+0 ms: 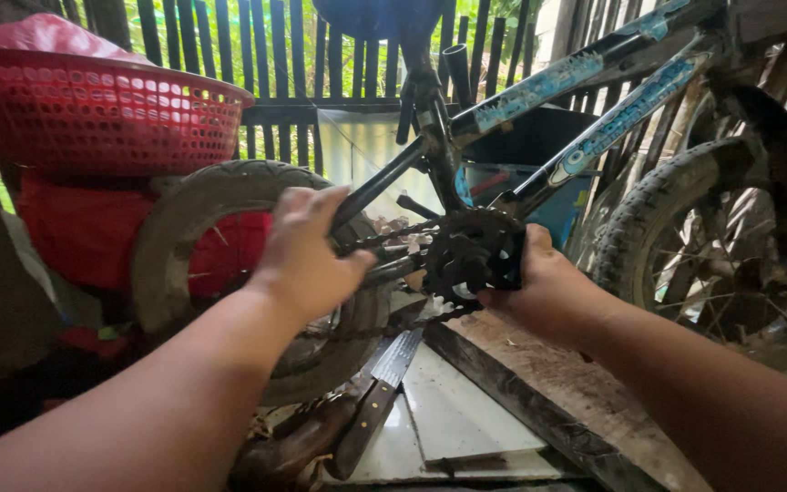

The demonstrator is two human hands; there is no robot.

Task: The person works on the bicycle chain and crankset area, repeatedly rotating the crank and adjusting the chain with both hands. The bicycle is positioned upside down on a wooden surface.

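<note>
Small bicycle [539, 100] with a black frame and blue decals stands upright in a cluttered corner, against a dark slatted fence [266, 55] with greenery behind. Person reaches in with both bare arms from the bottom of the view.

Left hand [307, 251] sits on the rear wheel [170, 237], fingers curled over the muddy tyre and the frame stays beside it; looks like a loose clasp, cannot tell how tight. Right hand [539, 278] is closed around the crank area just right of the chainring [466, 255], fingers wrapped on what seems to be the pedal or crank arm; the gripped part itself is mostly hidden by the hand.

Chainring is black, toothed, at the middle of the frame, between the two hands. Chain [384, 239] runs from it leftward toward the rear hub, passing under the left hand. Seat tube rises from the crank to the saddle at the top edge.

Front wheel [685, 228] with knobby tyre is at right, well apart from the hands.

Red perforated plastic basket [93, 109] rests at upper left above the rear wheel, red material beneath it. Below the crank a large knife [375, 401] with dark handle lies on a pale flat panel [457, 410], next to a worn wooden plank [576, 392] under the right forearm.
</note>
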